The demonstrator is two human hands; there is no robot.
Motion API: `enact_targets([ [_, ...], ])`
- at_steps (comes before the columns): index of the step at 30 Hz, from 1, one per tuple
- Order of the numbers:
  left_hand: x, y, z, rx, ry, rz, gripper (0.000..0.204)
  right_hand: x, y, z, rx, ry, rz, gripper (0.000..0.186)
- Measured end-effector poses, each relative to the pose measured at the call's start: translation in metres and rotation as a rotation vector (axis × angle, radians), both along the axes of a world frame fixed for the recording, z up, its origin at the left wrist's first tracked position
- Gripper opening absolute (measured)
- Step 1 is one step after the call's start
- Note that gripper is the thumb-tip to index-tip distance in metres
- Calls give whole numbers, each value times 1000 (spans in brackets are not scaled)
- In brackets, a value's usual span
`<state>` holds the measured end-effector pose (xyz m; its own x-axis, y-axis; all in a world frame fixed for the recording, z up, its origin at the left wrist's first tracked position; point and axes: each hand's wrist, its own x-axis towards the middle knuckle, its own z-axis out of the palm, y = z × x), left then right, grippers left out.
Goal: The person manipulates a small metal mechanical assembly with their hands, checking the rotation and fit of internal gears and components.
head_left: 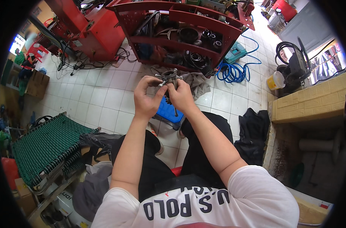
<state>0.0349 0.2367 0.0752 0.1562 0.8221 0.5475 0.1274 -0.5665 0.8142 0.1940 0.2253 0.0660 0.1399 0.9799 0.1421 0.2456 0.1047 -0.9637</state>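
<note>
A grey metal mechanical part (170,78) is held up in front of me, with a round opening at its top and bolt-like pieces sticking out. My right hand (182,98) grips its right side, thumb on the near face. From the left, my left hand (146,95) has its thumb and fingers closed around a small silver bolt-like piece (162,83) on the part's side. A thin rod hangs below the part. Just underneath is a small blue plastic stool (169,113), partly hidden by my hands. The part's exact kind is too small to make out.
A red metal shelf (203,19) with dark round parts stands ahead, a grey cloth (200,86) at its foot. Coiled blue hose (233,72) lies right of it. A green woven folding cot (51,146) is at left, black cloth (253,131) on the right.
</note>
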Motion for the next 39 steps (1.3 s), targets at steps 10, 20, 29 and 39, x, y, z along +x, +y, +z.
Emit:
enact_targets([
  [10,1,0,3,10,-13,49,18,-4,2,-9,-32,24,-12,32],
  [20,4,-1,12,95,60,77,26,-4,4,-11,8,-5,-17,33],
  [29,3,0,5,35,43,78,27,-7,-2,1,-46,-66,-18,27],
  [39,-2,0,1,-174,15,182,17,-7,0,-3,-18,-39,-6,24],
])
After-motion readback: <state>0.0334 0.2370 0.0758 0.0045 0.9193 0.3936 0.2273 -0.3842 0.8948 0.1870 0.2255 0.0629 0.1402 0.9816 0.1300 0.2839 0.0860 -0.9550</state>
